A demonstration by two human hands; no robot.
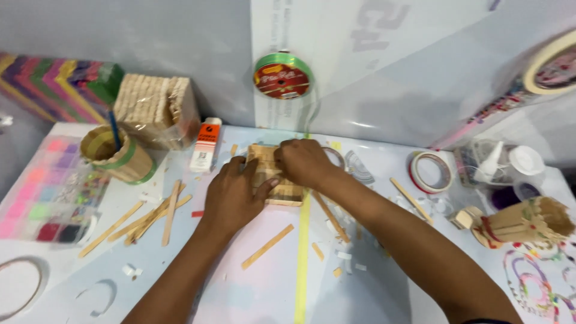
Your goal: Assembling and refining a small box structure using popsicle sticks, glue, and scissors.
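Observation:
Both of my hands rest on a small flat square frame made of wooden craft sticks (287, 193) lying on the white table (372, 294). My left hand (235, 195) presses on its left side with fingers spread over the sticks. My right hand (304, 162) grips its upper right part, fingers curled over the top edge. Most of the stick frame is hidden under the hands.
Loose craft sticks (157, 217) lie at left, one more (267, 246) just below the hands. A stick cup (117, 157), stick bundle (157, 111), glue tube (206, 146) and bead box (48, 192) sit at left. Tape rolls (431, 173), a stick holder (522, 223) at right; green ribbon spool (282, 76) on the wall.

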